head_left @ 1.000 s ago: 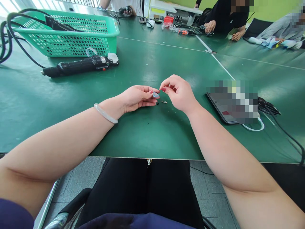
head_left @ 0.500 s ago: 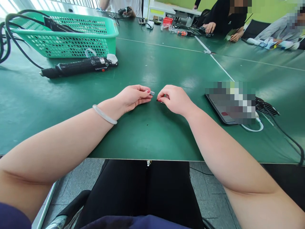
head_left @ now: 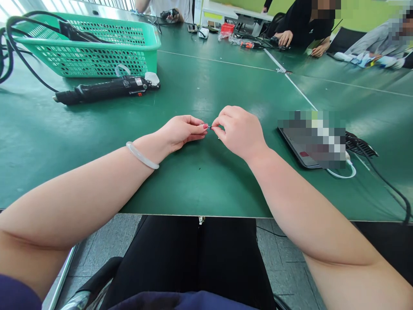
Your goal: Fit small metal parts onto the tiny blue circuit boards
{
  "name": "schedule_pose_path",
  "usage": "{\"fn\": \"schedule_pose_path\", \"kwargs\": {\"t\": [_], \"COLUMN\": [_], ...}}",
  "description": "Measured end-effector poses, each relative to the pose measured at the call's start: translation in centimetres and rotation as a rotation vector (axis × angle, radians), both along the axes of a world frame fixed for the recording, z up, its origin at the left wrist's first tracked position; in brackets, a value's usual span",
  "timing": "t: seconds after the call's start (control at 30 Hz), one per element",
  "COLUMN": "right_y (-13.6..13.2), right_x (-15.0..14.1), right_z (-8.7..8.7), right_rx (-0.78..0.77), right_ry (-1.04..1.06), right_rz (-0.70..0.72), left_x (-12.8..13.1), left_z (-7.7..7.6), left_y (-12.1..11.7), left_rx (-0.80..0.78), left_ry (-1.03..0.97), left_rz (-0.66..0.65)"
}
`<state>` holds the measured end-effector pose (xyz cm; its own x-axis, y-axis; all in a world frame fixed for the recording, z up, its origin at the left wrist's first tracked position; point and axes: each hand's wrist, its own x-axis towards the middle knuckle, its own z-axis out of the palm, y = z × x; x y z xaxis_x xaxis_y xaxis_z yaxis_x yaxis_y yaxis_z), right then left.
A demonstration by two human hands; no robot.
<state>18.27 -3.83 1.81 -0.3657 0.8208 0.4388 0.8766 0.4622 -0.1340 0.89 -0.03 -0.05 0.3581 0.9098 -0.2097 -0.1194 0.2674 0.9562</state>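
Observation:
My left hand (head_left: 184, 132) is closed in a pinch around a small shiny metallic piece (head_left: 209, 127), mostly covered by the thumb and fingers. Close beside it, my right hand (head_left: 238, 129) pinches with thumb and forefinger at the exposed end of that piece. Whether a second tiny part sits in the right fingertips, I cannot make out. Both hands are just above the green table (head_left: 180, 185). A tiny pale bit (head_left: 219, 138) shows beneath the right fingers, and a dark speck (head_left: 199, 168) lies on the table nearer to me.
A black electric screwdriver (head_left: 103, 89) lies at the left before a green basket (head_left: 106, 64) with a thick cable. To the right are a dark, partly blurred device (head_left: 303, 146), a white cable (head_left: 342, 175) and a black hair clip (head_left: 361, 144). Other people sit across the table.
My right hand has risen off the table and moved left, so its fingertips now meet the small piece in my left hand. The left hand has barely moved.

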Motion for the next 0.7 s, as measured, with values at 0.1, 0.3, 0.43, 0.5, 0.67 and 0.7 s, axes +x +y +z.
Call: {"fn": "schedule_pose_path", "kwargs": {"t": [0.1, 0.3, 0.43, 0.5, 0.67, 0.7], "right_y": [-0.1, 0.2, 0.7, 1.0, 1.5, 1.5], "right_x": [-0.2, -0.3, 0.7, 1.6, 3.4, 3.4], "right_z": [0.0, -0.4, -0.3, -0.2, -0.5, -0.6], "right_rx": [-0.001, 0.010, -0.049, -0.111, -0.389, -0.417], "right_ry": [-0.014, 0.060, 0.191, 0.207, 0.132, 0.117], "right_rz": [0.001, -0.007, -0.044, -0.100, -0.203, -0.198], "left_x": [0.0, 0.1, 0.1, 0.2, 0.2, 0.2], "left_z": [0.1, 0.3, 0.4, 0.4, 0.4, 0.4], "left_y": [0.0, -0.3, -0.3, -0.3, -0.4, -0.4], "left_rx": [0.003, -0.018, -0.043, -0.056, -0.062, -0.058], "left_ry": [0.002, -0.037, -0.046, -0.043, -0.039, -0.041], "left_rz": [0.003, -0.005, 0.007, 0.018, 0.027, 0.023]}}
